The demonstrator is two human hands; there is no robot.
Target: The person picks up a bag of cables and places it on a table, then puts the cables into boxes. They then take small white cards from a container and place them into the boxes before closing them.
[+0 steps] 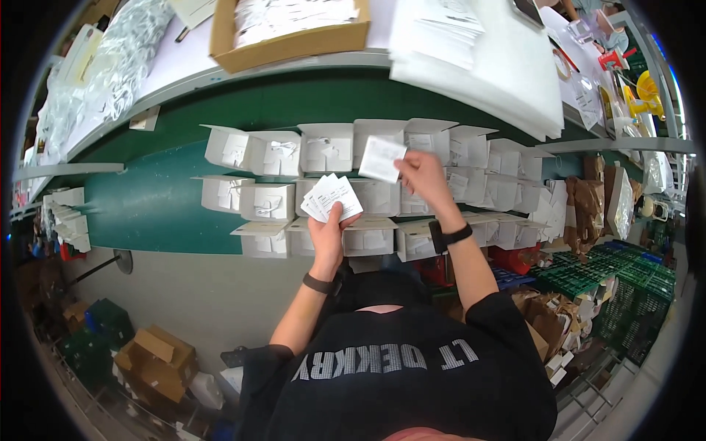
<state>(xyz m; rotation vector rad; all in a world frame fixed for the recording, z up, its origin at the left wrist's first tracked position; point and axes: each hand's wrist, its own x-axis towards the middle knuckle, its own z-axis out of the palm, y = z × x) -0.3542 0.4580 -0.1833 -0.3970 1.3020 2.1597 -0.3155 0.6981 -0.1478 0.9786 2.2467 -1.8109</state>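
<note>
A fan of several white printed cards is pinched in my left hand, thumb on top, above the middle row of boxes. My right hand holds one white card by its right edge, over the back row. Beneath both hands stand rows of small open white boxes with their lids folded back. Some on the left hold white cables; others show papers inside. The held cards and my hands hide parts of several boxes.
The boxes stand on a green work surface. Behind it, a raised shelf carries a cardboard tray of white slips, a stack of papers on white sheeting, and plastic bags. Green crates stand right; an open carton is on the floor left.
</note>
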